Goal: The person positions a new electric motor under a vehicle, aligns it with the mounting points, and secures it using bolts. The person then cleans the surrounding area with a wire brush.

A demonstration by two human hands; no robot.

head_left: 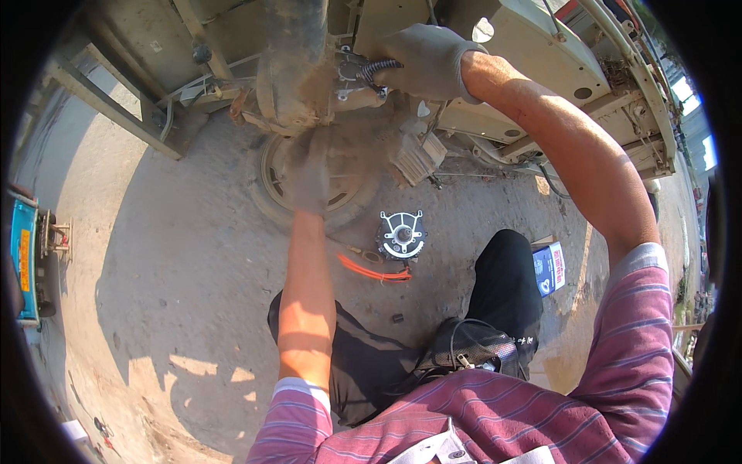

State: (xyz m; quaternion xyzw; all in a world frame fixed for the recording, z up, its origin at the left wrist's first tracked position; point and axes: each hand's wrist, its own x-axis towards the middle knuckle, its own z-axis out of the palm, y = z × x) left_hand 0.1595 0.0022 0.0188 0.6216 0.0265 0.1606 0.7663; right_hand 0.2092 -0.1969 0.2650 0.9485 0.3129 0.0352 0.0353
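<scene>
My right hand [429, 62], in a grey glove, reaches up to the underside of the machine. Its fingers are closed around the end of a black ribbed tube [383, 67], beside a dark metal fitting with small silver lugs [355, 72]. Motion smears my left hand [309, 179], which is in front of a dusty wheel [272, 174]; whether it holds anything does not show. Below the hands, a round black-and-silver motor-like part [403, 234] with bracket arms lies on the ground. Orange cords [374, 270] lie just in front of it.
A finned metal block [421, 158] is right of the wheel. Beige frame panels [533, 54] hang overhead. A blue-and-white box [549, 268] lies beside my right knee, and a small dark piece [398, 318] between my legs. A blue vehicle [25, 255] stands far left.
</scene>
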